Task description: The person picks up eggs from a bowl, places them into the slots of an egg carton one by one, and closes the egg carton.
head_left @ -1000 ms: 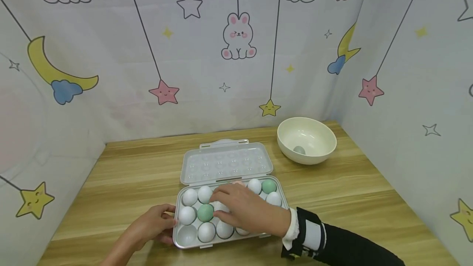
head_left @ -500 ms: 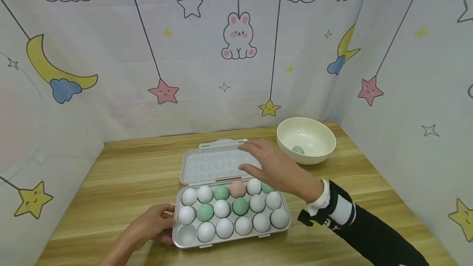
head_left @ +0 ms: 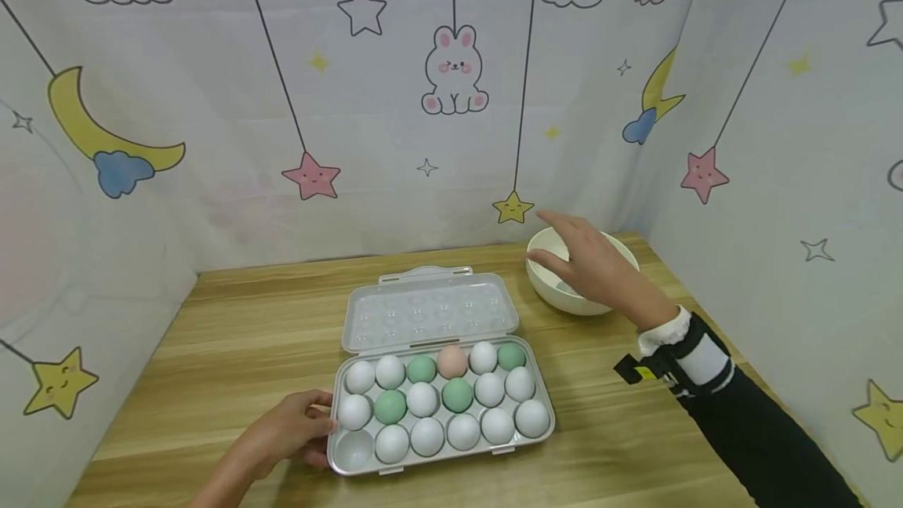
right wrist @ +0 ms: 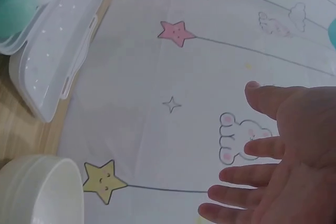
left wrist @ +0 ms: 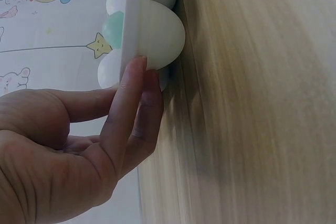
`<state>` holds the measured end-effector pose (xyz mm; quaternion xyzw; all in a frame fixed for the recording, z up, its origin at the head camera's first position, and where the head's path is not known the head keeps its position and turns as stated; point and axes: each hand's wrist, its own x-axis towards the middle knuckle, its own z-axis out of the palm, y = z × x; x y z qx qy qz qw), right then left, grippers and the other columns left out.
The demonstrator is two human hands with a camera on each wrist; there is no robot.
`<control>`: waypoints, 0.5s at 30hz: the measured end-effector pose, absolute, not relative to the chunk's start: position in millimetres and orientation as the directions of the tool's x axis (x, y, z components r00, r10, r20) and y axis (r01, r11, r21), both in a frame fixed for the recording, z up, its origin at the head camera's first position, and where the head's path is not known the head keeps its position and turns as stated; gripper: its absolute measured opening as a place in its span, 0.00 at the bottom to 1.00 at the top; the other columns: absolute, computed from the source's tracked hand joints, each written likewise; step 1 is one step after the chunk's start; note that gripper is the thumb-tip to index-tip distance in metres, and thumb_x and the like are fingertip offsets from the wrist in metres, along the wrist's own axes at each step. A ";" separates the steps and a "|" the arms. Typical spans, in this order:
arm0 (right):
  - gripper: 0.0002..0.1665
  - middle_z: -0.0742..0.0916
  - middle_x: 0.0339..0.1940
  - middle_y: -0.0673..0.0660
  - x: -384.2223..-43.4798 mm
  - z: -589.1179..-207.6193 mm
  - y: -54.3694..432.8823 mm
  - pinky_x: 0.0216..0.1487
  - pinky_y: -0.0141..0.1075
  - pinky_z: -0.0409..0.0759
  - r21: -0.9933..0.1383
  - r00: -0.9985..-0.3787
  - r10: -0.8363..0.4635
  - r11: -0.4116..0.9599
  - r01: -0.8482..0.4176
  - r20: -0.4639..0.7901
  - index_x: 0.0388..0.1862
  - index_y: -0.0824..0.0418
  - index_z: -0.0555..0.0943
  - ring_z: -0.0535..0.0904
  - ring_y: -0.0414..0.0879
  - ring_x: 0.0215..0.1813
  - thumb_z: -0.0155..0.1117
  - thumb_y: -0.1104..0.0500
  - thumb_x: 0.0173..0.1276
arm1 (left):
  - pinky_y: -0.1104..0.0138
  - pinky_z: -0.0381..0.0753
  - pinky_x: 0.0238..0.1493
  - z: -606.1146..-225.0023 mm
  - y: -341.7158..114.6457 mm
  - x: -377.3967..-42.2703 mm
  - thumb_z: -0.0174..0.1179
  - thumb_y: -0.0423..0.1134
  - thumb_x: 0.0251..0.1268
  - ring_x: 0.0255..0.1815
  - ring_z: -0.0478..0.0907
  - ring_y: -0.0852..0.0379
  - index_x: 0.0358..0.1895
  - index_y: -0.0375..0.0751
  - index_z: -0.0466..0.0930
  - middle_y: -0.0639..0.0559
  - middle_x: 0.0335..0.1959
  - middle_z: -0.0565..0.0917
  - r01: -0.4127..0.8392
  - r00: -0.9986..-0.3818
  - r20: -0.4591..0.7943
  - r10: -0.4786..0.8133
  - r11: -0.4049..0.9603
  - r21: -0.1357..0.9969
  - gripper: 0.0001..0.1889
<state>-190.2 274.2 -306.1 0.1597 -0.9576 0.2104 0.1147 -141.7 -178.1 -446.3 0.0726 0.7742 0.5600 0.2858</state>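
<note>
An egg box (head_left: 440, 458) lies unfolded on the table, its clear lid (head_left: 430, 308) laid back behind the base. White eggs (head_left: 426, 437), several green eggs (head_left: 390, 407) and one pink egg (head_left: 452, 361) fill the cups, except for a bare cup (head_left: 354, 451) at the front left. My left hand (head_left: 292, 429) pinches the box's left rim, with thumb and fingers on either side of it in the left wrist view. My right hand (head_left: 592, 265) holds nothing, its fingers extended, and overlaps a cream bowl (head_left: 564, 302) at the back right.
A pale egg inside the bowl is partly hidden behind my right hand. The wooden table (head_left: 268, 320) meets a printed cloth wall (head_left: 395, 218) at the back and on both sides.
My right hand has moved from over the eggs, up and right past the lid, to the bowl, uncovering the middle eggs. My left hand keeps its grip on the rim.
</note>
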 end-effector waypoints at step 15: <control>0.43 0.67 0.76 0.76 -240.1 -347.3 331.7 0.77 0.63 0.59 -0.378 -0.991 -0.119 0.917 -0.132 0.059 0.78 0.76 0.59 0.60 0.70 0.77 0.56 0.45 0.81 | 0.57 0.91 0.33 -445.1 -177.9 -142.0 0.55 0.24 0.73 0.37 0.85 0.47 0.65 0.11 0.60 0.43 0.39 0.85 -0.211 -0.827 -0.366 0.427 0.368 0.906 0.24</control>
